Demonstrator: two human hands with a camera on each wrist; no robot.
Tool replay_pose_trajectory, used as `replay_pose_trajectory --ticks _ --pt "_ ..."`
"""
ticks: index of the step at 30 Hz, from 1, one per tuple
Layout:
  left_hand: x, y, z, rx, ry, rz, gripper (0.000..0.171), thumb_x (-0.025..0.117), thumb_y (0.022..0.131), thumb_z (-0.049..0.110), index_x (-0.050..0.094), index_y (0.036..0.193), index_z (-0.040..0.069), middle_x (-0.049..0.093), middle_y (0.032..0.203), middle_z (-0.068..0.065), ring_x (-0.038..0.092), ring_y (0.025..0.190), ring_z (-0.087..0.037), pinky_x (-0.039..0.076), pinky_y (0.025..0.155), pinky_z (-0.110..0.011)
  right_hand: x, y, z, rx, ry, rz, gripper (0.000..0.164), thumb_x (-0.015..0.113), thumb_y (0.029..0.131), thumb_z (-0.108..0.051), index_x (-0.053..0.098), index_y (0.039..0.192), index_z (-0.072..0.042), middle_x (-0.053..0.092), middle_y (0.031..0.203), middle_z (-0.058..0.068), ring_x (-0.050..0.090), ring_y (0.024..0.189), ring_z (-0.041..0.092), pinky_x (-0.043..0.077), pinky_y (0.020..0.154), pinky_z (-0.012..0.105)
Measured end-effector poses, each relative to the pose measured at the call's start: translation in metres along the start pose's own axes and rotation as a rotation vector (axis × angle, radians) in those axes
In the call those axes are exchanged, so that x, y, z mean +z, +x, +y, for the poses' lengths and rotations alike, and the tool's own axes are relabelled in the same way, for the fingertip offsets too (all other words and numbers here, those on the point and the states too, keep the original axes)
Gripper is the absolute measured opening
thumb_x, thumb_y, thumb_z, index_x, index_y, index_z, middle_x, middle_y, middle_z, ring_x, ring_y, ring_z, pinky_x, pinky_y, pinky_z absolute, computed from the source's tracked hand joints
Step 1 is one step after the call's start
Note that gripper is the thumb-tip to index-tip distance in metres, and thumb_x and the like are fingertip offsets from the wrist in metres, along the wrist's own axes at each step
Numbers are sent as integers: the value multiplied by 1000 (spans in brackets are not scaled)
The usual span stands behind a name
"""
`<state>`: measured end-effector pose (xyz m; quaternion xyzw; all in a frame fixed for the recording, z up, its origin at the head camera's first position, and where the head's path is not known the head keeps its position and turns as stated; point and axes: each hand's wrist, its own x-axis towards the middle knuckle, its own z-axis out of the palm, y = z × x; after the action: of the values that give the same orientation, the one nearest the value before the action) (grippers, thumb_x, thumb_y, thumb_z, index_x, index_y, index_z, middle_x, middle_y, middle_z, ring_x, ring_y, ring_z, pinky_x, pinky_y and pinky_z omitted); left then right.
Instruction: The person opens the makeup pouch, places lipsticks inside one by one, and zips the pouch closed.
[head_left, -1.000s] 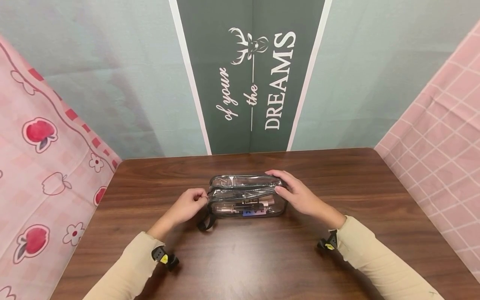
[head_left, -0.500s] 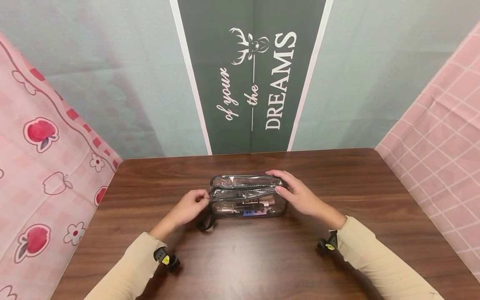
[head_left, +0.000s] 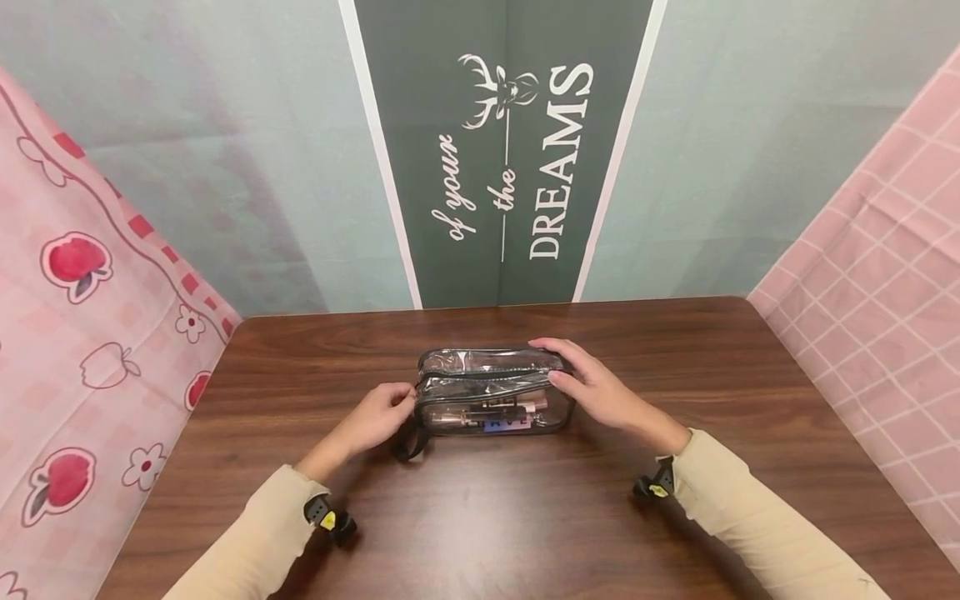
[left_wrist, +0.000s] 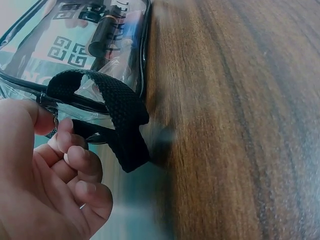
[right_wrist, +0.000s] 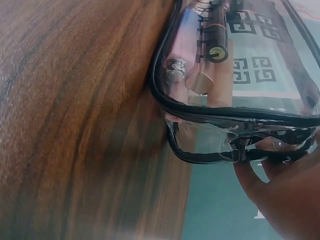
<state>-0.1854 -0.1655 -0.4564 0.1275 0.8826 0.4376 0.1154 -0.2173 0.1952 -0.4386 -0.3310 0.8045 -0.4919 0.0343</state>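
A clear toiletry pouch (head_left: 450,393) with black piping lies on the table, its zipper (head_left: 487,375) running along the top. At its left end, my left hand (head_left: 381,414) pinches the zipper pull between thumb and forefinger, other fingers curled. A black webbing strap (left_wrist: 117,107) loops from that end, beside the fingers. My right hand (head_left: 600,392) grips the opposite end, thumb on the near side and fingers on the far side. Through the plastic show a dark tube (right_wrist: 216,37), a pinkish tube (right_wrist: 180,75) and a card with square black patterns (right_wrist: 252,70).
The brown wooden table (head_left: 480,517) ends at a grey-green printed cloth (head_left: 506,167). Pink patterned cloths hang at the left (head_left: 112,333) and right sides. Black camera mounts sit on the left wrist (head_left: 330,517) and right wrist (head_left: 654,483).
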Motion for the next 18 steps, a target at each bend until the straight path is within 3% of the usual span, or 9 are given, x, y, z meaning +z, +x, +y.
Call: replay_pose_trajectory --ticks 11,18 --pt "-2 1 0 -7 14 -44 22 48 101 8 58 82 9 48 69 3 50 64 -13 42 60 -28 -1 4 0 5 -25 -16 45 55 105 -10 48 150 -13 49 146 17 45 133 28 29 110 24" --pt "-12 3 3 23 75 -77 21 51 100 10 61 82 6 53 69 3 51 64 -12 42 59 -28 -2 3 2 -12 -32 1 56 56 103 -5 37 156 -7 46 149 14 42 136 31 26 111 19"
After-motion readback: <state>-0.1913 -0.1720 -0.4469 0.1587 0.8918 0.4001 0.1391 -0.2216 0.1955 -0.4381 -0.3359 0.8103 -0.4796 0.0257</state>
